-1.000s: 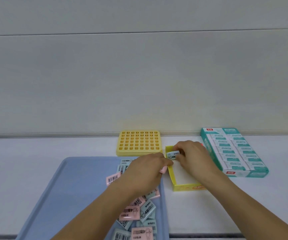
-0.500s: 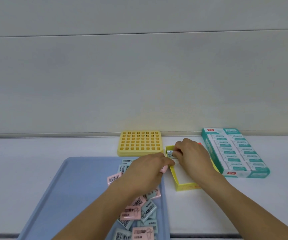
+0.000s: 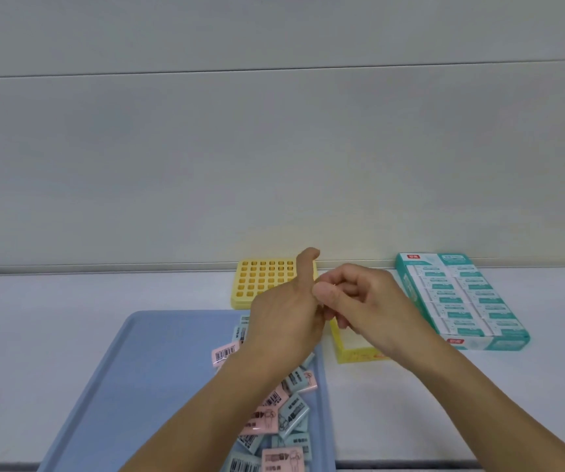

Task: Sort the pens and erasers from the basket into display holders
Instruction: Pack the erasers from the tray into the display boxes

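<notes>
Hovering both hands together above the near-left corner of the yellow box (image 3: 356, 354), I've got them touching at the fingertips. My left hand (image 3: 286, 321) is raised with the thumb sticking straight up in front of the yellow grid holder (image 3: 262, 282), which stands just left of the box's far end; its fingers are turned away from me, so I cannot tell whether they hold anything. My right hand (image 3: 364, 306) has its fingers curled in, thumb tip pressed toward the left hand, and what it pinches, if anything, is hidden. Left of the box, the blue tray (image 3: 131, 386) carries the loose pink and blue erasers (image 3: 274, 410) heaped under my left forearm. Right of the box lies the teal carton (image 3: 458, 301) of packed erasers.
</notes>
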### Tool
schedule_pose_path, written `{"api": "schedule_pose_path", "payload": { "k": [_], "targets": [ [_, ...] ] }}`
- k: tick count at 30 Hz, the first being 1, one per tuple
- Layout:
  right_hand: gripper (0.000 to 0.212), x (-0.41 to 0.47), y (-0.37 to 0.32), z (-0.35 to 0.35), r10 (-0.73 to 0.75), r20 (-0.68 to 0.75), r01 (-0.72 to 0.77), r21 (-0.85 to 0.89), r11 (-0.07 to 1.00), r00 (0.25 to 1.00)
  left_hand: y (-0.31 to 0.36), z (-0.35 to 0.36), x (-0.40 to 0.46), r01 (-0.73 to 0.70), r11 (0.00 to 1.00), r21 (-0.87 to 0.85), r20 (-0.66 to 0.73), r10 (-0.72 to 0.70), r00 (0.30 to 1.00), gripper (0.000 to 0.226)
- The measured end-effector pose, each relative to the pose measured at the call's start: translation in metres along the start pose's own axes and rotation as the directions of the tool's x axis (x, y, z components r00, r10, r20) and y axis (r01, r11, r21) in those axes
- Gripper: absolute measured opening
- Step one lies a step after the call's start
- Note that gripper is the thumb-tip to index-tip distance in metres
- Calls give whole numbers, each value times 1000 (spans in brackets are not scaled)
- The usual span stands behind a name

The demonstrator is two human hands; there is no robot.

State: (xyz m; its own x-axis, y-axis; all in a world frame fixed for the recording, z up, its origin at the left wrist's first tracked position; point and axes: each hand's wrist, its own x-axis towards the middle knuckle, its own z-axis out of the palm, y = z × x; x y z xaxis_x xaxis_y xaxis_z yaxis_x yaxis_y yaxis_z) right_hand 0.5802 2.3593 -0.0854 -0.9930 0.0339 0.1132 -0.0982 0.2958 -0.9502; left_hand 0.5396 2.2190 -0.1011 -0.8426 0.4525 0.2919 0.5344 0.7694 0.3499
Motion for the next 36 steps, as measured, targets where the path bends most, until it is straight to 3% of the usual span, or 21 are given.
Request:
{"api": "schedule_pose_path", "payload": {
  "k": [2,4,7,9,14,20,26,30,36],
  "targets": [
    [2,0,-5,-4,20,-5,-19,72,997,1000,-1,1,0,-14,996,-91,22,16,1000,68],
    [8,-1,-4,-10,23,-57,-18,86,996,998,-7,0,-1,39,946,-323,103,-5,995,65],
    [14,-4,1,-16,-6,-115,18,102,995,993,-13,-4,-3,200,647,-736,201,-72,977,46],
    [16,-5,4,-18,-18,-119,31,106,994,993,-13,-6,-4,215,513,-831,208,-72,976,31],
    [23,-8,4,-19,-44,-87,57,157,986,995,-9,-9,-4,231,440,-868,215,-88,973,15],
    [4,-6,5,-20,-27,-155,43,103,994,988,-4,-10,1,296,278,-914,276,-109,955,28],
    [25,-5,7,-22,-66,-232,75,28,997,970,-6,-8,3,293,271,-917,261,-148,954,27],
    [13,1,5,-22,67,-343,-10,164,986,937,0,-7,7,247,220,-944,212,-171,962,21],
    [10,13,-11,-24,77,-408,17,222,975,910,22,-9,25,128,313,-941,79,-166,983,14]
  ]
}}
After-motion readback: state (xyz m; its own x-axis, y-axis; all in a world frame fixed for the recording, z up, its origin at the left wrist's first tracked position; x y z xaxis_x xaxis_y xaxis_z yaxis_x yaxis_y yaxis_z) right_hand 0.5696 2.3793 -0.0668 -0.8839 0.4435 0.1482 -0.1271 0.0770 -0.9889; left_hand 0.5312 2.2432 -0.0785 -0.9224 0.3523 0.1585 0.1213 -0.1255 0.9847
